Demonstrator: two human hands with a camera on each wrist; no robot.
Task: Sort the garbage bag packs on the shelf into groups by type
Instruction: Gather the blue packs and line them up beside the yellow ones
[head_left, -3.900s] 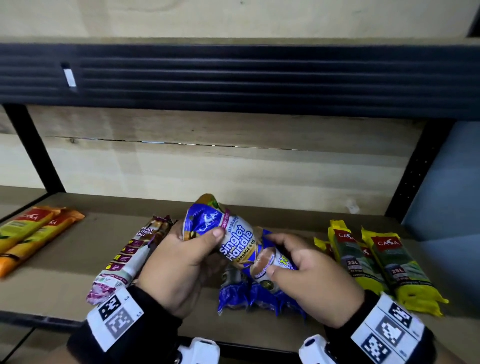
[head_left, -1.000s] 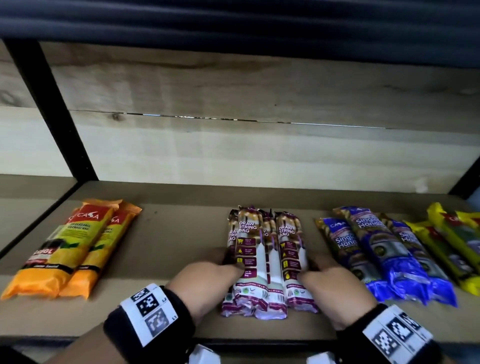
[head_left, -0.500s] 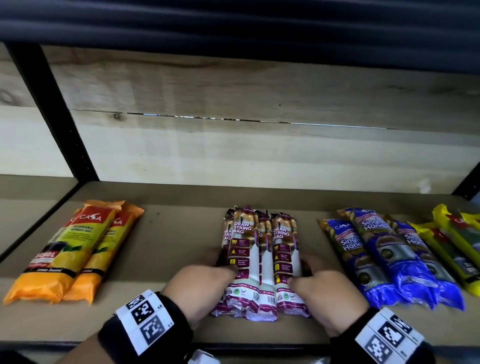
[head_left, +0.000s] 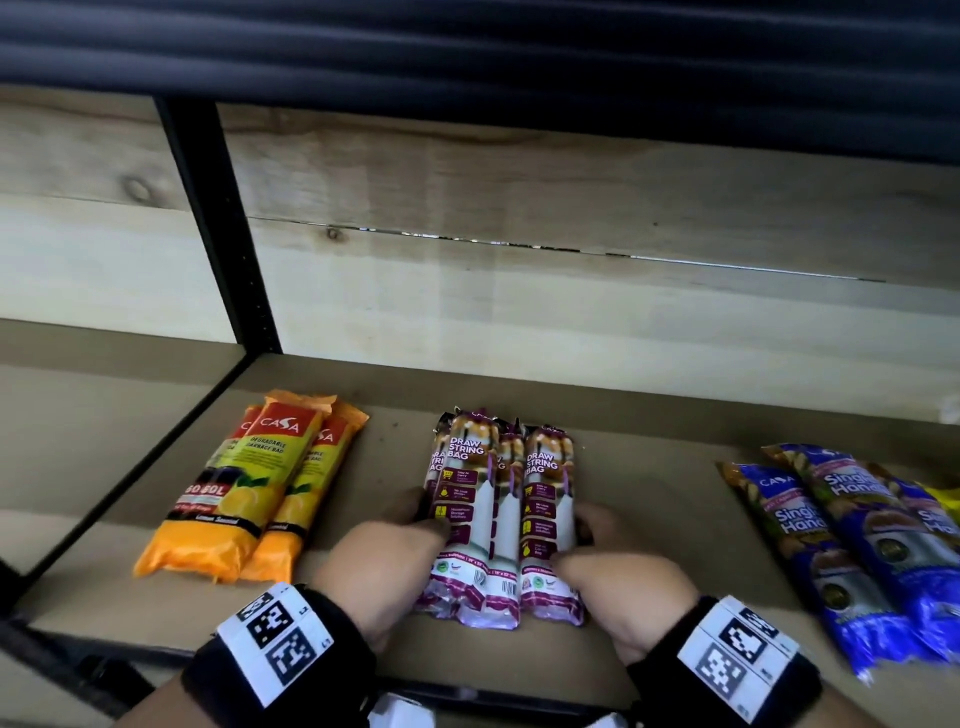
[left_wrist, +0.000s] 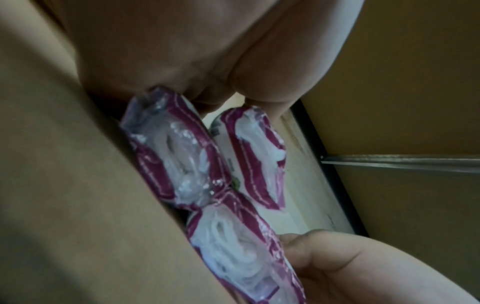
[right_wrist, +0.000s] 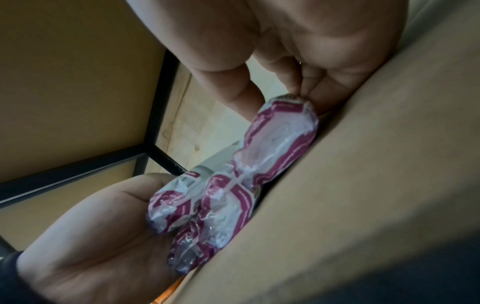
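Several maroon-and-white draw string bag packs lie side by side as one bundle at the middle of the wooden shelf. My left hand grips the bundle's left side with the thumb on top. My right hand grips its right side the same way. The left wrist view shows the packs' sealed ends under my left palm. The right wrist view shows those ends between my right hand and my left hand.
Orange packs lie grouped to the left of the bundle. Blue singlet handle packs lie grouped at the right, with a yellow pack's edge beyond them. A black upright post stands at the back left. The upper shelf hangs low overhead.
Both hands have slid the draw string bundle to the left, away from the blue packs and closer to the orange ones. Earlier my hands held blue packs.
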